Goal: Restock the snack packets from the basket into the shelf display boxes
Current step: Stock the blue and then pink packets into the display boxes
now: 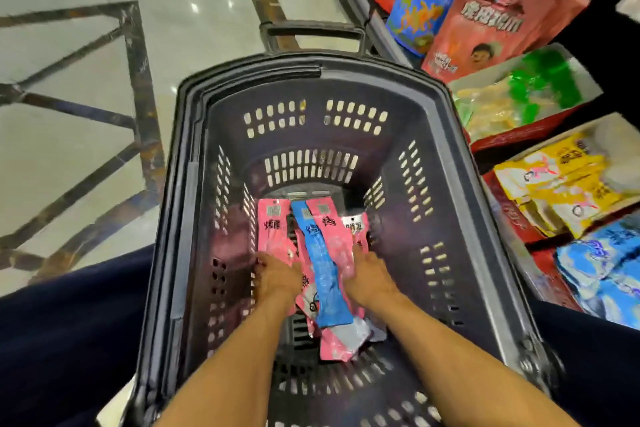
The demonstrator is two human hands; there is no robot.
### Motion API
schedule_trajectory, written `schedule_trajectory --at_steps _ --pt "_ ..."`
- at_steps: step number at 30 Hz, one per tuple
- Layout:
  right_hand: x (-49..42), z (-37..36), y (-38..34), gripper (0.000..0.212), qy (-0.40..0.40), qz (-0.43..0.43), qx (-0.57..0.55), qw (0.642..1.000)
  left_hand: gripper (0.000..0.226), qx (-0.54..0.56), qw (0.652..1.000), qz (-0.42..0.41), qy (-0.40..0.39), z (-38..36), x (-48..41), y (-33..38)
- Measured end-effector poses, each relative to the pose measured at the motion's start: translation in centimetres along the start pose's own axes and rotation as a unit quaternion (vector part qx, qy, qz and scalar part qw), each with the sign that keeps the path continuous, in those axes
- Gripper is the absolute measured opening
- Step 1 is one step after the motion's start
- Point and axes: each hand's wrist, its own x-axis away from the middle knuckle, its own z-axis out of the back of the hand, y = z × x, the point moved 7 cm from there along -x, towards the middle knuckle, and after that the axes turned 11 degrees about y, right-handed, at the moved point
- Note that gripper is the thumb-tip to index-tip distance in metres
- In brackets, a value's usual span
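A small heap of snack packets lies at the bottom of the dark plastic basket: several pink packets with one long blue packet laid over them, all near the middle of the basket floor. The left hand rests on the pink packets at the heap's left edge, fingers curled down onto them, though a firm grasp cannot be told. The right hand presses on the right edge, fingers spread over pink wrapping. To the right, shelf display boxes hold yellow, blue and green packets. Patterned floor tiles lie to the left.
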Motion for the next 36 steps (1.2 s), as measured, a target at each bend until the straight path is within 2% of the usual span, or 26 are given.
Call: schedule_trajectory --at_steps 3,5,8,9,11,13,14,16,18,22,26,31,36 --pt "-2.3 -2.8 -0.2 0.080 -0.016 -0.033 -0.089 0.995 0.101 0.105 0.990 0.097 -0.014 -2.7 -2.8 -1.3" --pt "-3.4 -4.3 -0.1 0.082 -0.019 -0.054 -0.106 0.993 0.104 0.183 0.973 0.138 -0.017 -4.6 -3.9 -2.4" --pt "-4.0 -6.0 0.7 0.086 -0.021 -0.081 -0.100 0.991 0.083 0.251 0.956 0.151 -0.025 -6.7 -4.4 -2.9" --pt "-4.2 -6.5 0.9 0.086 -0.018 -0.084 -0.102 0.991 0.087 0.257 0.954 0.156 -0.022 -7.2 -4.6 -2.9" --pt "-4.3 -7.1 1.1 0.087 -0.016 -0.096 -0.104 0.990 0.116 0.251 0.951 0.179 -0.028 -7.7 -4.7 -2.6" --pt "-4.3 -7.5 1.2 0.087 -0.014 -0.110 -0.122 0.986 0.131 0.221 0.960 0.166 -0.044 -8.8 -5.5 -2.8" --pt "-4.3 -7.5 1.1 0.089 -0.021 -0.114 -0.138 0.984 0.130 0.206 0.964 0.159 -0.059 -9.7 -6.0 -3.2" --pt "-4.2 -7.6 1.2 0.090 -0.042 -0.122 -0.186 0.974 0.113 0.197 0.965 0.140 -0.100 -11.1 -6.8 -3.9" --pt "-3.9 -7.1 1.6 0.078 -0.045 -0.126 -0.232 0.963 0.100 0.188 0.965 0.128 -0.129 -11.7 -7.0 -4.0" --pt "-3.1 -6.5 2.5 0.055 -0.038 -0.132 -0.287 0.948 0.105 0.176 0.969 0.117 -0.125 -10.1 -4.4 -2.5" --pt "-1.7 -6.2 2.9 0.034 -0.027 -0.135 -0.313 0.940 0.092 0.161 0.976 0.082 -0.121 -7.9 -0.6 -1.1" --pt "-1.6 -6.3 3.4 0.041 -0.020 -0.136 -0.313 0.940 0.106 0.112 0.983 0.056 -0.136 -9.3 0.4 -0.4" --pt "-1.9 -6.5 3.0 0.047 -0.018 -0.126 -0.333 0.934 0.095 0.086 0.991 0.057 -0.081 -8.9 0.5 -0.5"
